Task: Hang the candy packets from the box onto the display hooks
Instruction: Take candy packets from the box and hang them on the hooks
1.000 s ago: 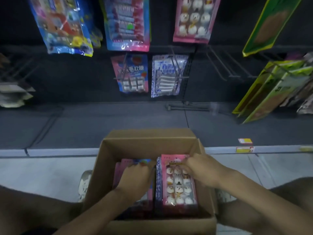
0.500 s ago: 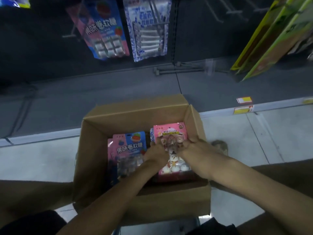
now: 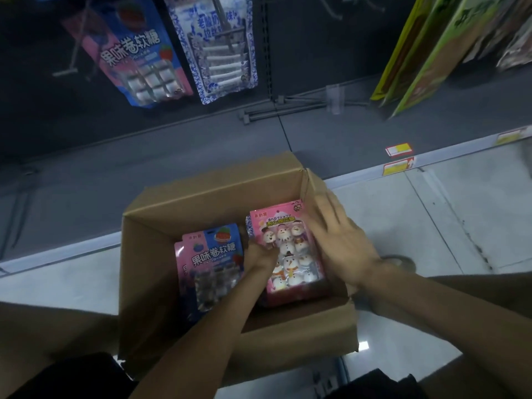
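Observation:
An open cardboard box [image 3: 201,197] stands on the floor in front of me. Inside it, a pink snowman marshmallow packet [image 3: 290,254] lies on the right and a pink-and-blue fruit candy packet [image 3: 211,254] on the left. My left hand [image 3: 260,253] reaches into the box and grips the left edge of the snowman packet. My right hand [image 3: 339,240] has straight, spread fingers against the packet's right side and the box's right wall. Above, a fruit candy packet [image 3: 138,53] and a blue-and-white packet [image 3: 218,47] hang on display hooks.
Bare metal hooks [image 3: 288,109] stick out over the dark bottom shelf [image 3: 144,156]. Green and yellow packets [image 3: 431,47] hang at the upper right. Yellow price tags [image 3: 398,149] sit on the shelf edge. My knees frame the box on both sides.
The view tilted down and closer to the box. My left hand moved from the fruit candy packet to the snowman packet's left edge. My right hand opened and slid to the packet's right side.

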Demonstrator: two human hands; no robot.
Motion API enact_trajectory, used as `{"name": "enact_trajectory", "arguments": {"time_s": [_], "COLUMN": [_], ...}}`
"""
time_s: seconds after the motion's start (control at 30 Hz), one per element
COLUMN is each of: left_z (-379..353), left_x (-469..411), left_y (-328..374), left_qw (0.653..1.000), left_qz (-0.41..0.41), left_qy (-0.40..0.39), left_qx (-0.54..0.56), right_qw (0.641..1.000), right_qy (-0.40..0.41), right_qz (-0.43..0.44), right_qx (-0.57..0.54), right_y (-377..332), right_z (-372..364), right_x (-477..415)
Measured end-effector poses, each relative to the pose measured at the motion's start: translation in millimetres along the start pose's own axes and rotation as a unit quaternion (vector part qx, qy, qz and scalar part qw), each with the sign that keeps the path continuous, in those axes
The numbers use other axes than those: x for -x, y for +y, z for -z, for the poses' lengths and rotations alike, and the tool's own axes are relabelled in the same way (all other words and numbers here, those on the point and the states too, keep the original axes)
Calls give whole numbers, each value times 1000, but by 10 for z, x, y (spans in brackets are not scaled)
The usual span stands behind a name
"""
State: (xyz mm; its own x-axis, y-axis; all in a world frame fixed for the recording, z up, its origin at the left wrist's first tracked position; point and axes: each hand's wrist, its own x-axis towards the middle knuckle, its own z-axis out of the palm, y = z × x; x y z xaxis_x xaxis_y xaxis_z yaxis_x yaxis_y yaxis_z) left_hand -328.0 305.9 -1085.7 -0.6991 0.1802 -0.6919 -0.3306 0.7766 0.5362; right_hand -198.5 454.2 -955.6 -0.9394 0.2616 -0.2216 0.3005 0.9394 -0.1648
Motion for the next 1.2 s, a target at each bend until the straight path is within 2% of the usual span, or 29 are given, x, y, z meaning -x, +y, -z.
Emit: {"name": "enact_trajectory", "arguments": {"time_s": [0.07, 0.13, 0.2, 0.3, 0.4, 0.47, 0.57, 0.67, 0.73, 0.8, 0.9, 0.93, 1.0, 1.03, 1.2], "left_z": [137, 364, 671, 1269, 1793, 2057, 2387, 2607, 2661, 2668, 2607, 2603, 2600, 2590, 2508], "left_x": [137, 236, 259, 228, 238, 268, 357, 539, 681, 834, 929, 908, 882, 879, 870], "left_y": [29, 38, 8, -25, -43, -91, -220, -374, -433, -430, -469, -480, -448, -463, -204], "left_qw": [999, 989, 949, 861, 782, 761, 747, 783, 852, 898, 913, 919, 938, 937, 942], "left_qz": [-40, -106, -197, -297, -325, -323, -322, -282, -217, -177, -158, -117, 31, 77, 109], "left_qy": [0, -5, 43, 126, 168, 174, 181, 188, 181, 176, 200, 195, 181, 169, 146], "left_qx": [-22, -102, -243, -394, -504, -535, -553, -522, -440, -361, -317, -321, -293, -295, -283], "right_qw": [998, 986, 977, 969, 967, 970, 971, 969, 960, 952, 950, 949, 948, 950, 934], "right_qy": [-1, -21, -19, -41, -57, -60, -62, -45, -47, -53, -55, -58, -60, -55, -26], "right_qz": [-43, -95, -132, -171, -187, -188, -198, -205, -232, -256, -264, -267, -268, -264, -302], "right_qx": [-47, -135, -168, -176, -161, -139, -120, -131, -150, -157, -157, -159, -159, -161, -187], "right_y": [14, -7, -26, -59, -128, -171, -191, -172, -133, -80, -29, -30, -38, -39, 7], "right_z": [33, 88, 100, 139, 157, 155, 94, 55, 41, 18, -25, -19, -3, -2, 119], "right_x": [-30, -79, -136, -209, -250, -262, -278, -313, -359, -408, -443, -441, -440, -432, -309]}}
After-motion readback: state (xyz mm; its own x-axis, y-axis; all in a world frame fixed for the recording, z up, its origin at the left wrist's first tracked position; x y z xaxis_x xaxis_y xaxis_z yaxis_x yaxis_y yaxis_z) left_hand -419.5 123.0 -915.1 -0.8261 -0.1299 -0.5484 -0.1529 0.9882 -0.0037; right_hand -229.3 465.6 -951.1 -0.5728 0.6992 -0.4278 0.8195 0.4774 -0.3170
